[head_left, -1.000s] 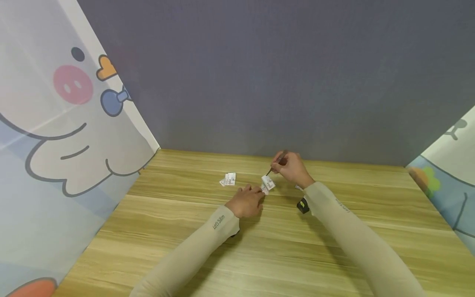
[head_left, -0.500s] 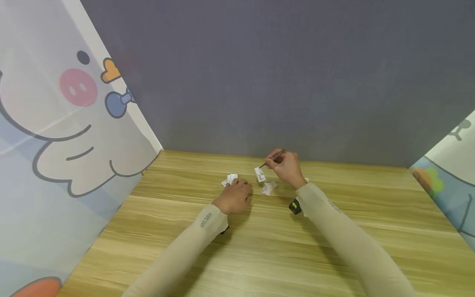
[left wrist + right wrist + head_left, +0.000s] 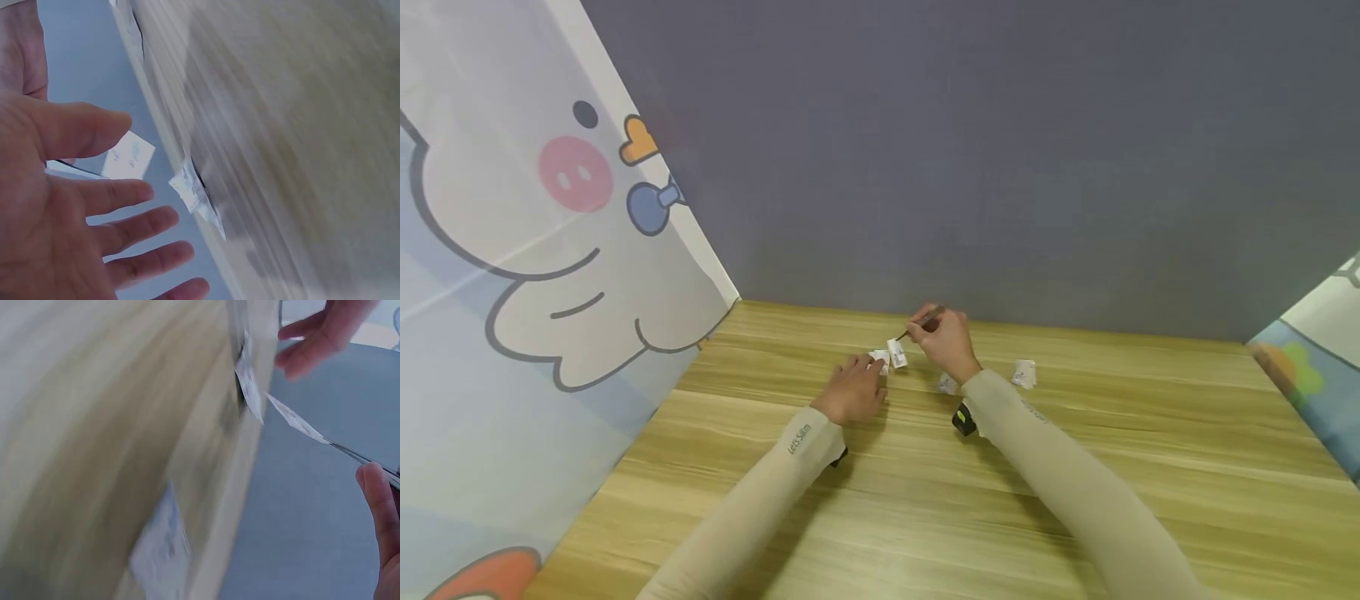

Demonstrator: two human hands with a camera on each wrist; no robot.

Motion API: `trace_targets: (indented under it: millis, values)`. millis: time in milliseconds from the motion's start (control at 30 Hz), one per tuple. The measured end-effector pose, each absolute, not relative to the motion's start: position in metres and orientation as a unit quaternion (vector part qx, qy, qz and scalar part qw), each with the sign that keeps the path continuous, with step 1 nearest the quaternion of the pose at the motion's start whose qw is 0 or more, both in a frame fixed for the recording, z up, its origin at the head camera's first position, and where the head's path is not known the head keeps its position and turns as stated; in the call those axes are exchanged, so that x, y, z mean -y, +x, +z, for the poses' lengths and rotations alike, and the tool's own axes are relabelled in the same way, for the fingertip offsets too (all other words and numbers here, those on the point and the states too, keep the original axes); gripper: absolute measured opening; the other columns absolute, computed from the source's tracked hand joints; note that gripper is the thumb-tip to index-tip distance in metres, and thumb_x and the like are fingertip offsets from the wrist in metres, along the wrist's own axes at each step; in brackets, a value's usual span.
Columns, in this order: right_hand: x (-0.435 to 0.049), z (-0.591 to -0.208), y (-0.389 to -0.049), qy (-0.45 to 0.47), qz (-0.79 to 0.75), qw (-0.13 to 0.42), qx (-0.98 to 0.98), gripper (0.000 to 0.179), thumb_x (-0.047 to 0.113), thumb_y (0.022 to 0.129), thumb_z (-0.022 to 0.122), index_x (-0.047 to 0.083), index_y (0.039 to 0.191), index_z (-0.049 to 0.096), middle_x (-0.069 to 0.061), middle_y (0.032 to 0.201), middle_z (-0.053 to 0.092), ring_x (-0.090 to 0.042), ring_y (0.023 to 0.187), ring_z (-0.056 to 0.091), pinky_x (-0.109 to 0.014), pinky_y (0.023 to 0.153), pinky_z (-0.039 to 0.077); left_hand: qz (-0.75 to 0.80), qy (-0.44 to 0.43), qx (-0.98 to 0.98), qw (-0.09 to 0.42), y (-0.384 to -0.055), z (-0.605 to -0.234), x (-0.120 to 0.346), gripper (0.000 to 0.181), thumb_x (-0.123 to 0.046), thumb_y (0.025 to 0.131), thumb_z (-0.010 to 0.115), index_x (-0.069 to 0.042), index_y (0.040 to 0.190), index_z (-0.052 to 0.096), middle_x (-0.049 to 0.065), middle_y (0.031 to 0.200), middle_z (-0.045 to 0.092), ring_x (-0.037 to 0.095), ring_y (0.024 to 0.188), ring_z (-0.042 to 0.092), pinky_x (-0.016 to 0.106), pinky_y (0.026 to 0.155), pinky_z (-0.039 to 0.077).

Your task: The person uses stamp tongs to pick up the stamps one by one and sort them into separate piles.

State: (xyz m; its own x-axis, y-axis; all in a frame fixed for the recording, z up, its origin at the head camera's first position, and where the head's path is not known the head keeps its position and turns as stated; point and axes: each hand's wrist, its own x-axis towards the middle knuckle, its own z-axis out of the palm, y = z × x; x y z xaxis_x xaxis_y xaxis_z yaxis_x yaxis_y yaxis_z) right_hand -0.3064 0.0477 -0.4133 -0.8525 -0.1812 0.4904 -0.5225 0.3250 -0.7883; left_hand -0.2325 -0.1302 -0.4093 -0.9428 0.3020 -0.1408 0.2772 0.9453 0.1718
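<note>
My right hand point(image 3: 947, 342) pinches slim tweezers point(image 3: 357, 455). Their tips grip one corner of a small white printed packet point(image 3: 897, 353), raised above the table in the right wrist view. Close beside it lies a small pile of similar packets point(image 3: 192, 189). Over that pile's near side is my left hand point(image 3: 852, 392), fingers spread and mostly straight, with nothing held. In the left wrist view its thumb and fingers stand apart, and the raised packet shows behind them.
Another packet point(image 3: 947, 384) lies on the wooden table point(image 3: 880, 517), partly behind the right wrist. Farther right are more white packets point(image 3: 1024, 373). A grey panel point(image 3: 970, 167) rises along the table's back edge, with cartoon-printed walls point(image 3: 625, 275) at the sides.
My right hand has lifted a packet with the tweezers from the middle group and carried it left toward the left pile. My left hand has moved left from the middle packets to that pile.
</note>
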Motion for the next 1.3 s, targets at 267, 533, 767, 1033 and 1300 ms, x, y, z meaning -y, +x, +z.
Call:
trace_targets:
  millis: [267, 533, 767, 1033, 1300]
  values:
    - [-0.026, -0.426, -0.312, 0.184, 0.559, 0.126, 0.798, 0.008, 0.005, 0.084, 0.07, 0.009, 0.078, 0.065, -0.003, 0.067, 0.065, -0.019, 0.059, 0.063, -0.03, 0.052, 0.052, 0.075, 0.142, -0.983, 0.09, -0.236, -0.414, 0.128, 0.054, -0.031, 0.097, 0.052, -0.008, 0.145, 0.038, 0.013, 0.146, 0.033, 0.032, 0.134, 0.027, 0.055, 0.106, 0.024]
    - [-0.024, -0.435, -0.313, 0.179, 0.547, 0.122, 0.809, 0.008, 0.005, 0.085, 0.068, 0.01, 0.079, 0.065, 0.0, 0.067, 0.064, -0.017, 0.059, 0.063, -0.029, 0.053, 0.052, 0.035, 0.144, -0.983, 0.112, -0.238, -0.418, 0.122, 0.048, -0.033, 0.098, 0.049, -0.015, 0.142, 0.045, 0.006, 0.145, 0.037, 0.032, 0.132, 0.029, 0.055, 0.105, 0.026]
    - [-0.025, -0.434, -0.313, 0.176, 0.535, 0.112, 0.819, 0.009, 0.006, 0.086, 0.066, 0.013, 0.08, 0.064, 0.0, 0.067, 0.065, -0.019, 0.06, 0.064, -0.03, 0.053, 0.051, 0.021, 0.142, -0.983, 0.11, -0.239, -0.416, 0.12, 0.046, -0.032, 0.098, 0.05, -0.016, 0.14, 0.047, 0.006, 0.143, 0.039, 0.032, 0.132, 0.029, 0.055, 0.104, 0.027]
    - [-0.03, -0.43, -0.314, 0.16, 0.522, 0.101, 0.831, 0.006, 0.006, 0.086, 0.064, 0.01, 0.083, 0.066, -0.001, 0.071, 0.065, -0.015, 0.063, 0.062, -0.03, 0.056, 0.051, 0.008, 0.143, -0.983, 0.113, -0.239, -0.415, 0.119, 0.045, -0.033, 0.098, 0.049, -0.013, 0.138, 0.049, 0.006, 0.143, 0.04, 0.031, 0.132, 0.03, 0.053, 0.105, 0.027]
    - [-0.046, -0.421, -0.314, 0.17, 0.51, 0.112, 0.836, 0.004, 0.008, 0.088, 0.065, 0.008, 0.085, 0.067, -0.002, 0.072, 0.066, -0.018, 0.064, 0.064, -0.032, 0.057, 0.053, 0.008, 0.136, -0.984, 0.114, -0.24, -0.415, 0.122, 0.047, -0.034, 0.098, 0.05, -0.01, 0.138, 0.049, 0.008, 0.143, 0.04, 0.031, 0.131, 0.032, 0.053, 0.104, 0.028]
